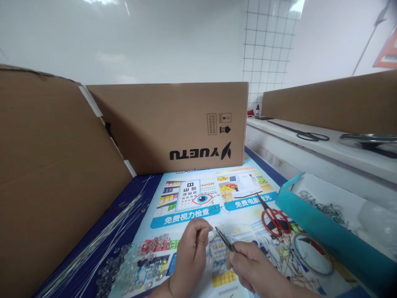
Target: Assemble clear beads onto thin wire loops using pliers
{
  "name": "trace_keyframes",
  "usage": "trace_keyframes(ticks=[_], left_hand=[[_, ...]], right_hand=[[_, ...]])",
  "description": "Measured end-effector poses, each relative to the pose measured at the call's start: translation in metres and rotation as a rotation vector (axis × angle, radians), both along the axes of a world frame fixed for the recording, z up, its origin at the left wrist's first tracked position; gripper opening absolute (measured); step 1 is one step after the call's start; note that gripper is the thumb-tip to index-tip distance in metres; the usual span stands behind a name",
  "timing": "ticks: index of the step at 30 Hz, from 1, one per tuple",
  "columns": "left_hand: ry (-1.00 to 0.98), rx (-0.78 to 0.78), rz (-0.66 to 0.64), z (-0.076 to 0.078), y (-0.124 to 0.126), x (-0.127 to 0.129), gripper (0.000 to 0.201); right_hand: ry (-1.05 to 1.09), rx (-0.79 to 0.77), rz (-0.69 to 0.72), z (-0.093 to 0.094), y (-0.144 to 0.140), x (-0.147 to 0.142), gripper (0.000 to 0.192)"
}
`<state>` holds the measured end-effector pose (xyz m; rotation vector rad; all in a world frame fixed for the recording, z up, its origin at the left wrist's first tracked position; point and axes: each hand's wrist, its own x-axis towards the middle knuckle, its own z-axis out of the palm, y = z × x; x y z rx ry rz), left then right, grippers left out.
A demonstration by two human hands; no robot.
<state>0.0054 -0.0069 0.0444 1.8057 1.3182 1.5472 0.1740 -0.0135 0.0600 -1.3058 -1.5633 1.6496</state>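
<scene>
Gripping a tapered metal tool [224, 238], your right hand [249, 263] is hiding its handle; your left hand [191, 254] is pinching closed, contents indiscernible, beside clear, rounded beads [139, 265].

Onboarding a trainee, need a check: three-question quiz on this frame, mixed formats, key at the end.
1. Which hand holds the pointed metal tool?
2. True or false: the red-handled scissors lie on the printed sheet.
3. Where do the clear beads lie?
A) On the white ledge
B) To the left of the left hand
C) Beyond the upright cardboard

Key: 1. The right hand; 2. True; 3. B.
</scene>
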Motion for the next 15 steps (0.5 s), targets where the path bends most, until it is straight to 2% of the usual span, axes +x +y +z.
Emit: trace_keyframes(ticks=[4,8,11,15], left_hand=[[-0.133,-0.137,-0.030,0.008,0.001,0.003,0.017],[-0.290,-0.254,-0.133,0.011,0.007,0.000,0.020],[-0.408,-0.348,-0.182,0.012,0.012,-0.003,0.022],[-0.549,-0.516,-0.369,0.015,0.015,-0.004,0.023]], right_hand=[[0.011,0.008,0.018,-0.005,-0.001,-0.002,0.019],[-0.098,0.168,0.086,-0.005,0.000,0.003,0.021],[-0.231,0.410,0.104,-0.005,0.005,0.010,0.023],[-0.530,0.941,0.093,-0.006,0.017,0.025,0.013]])
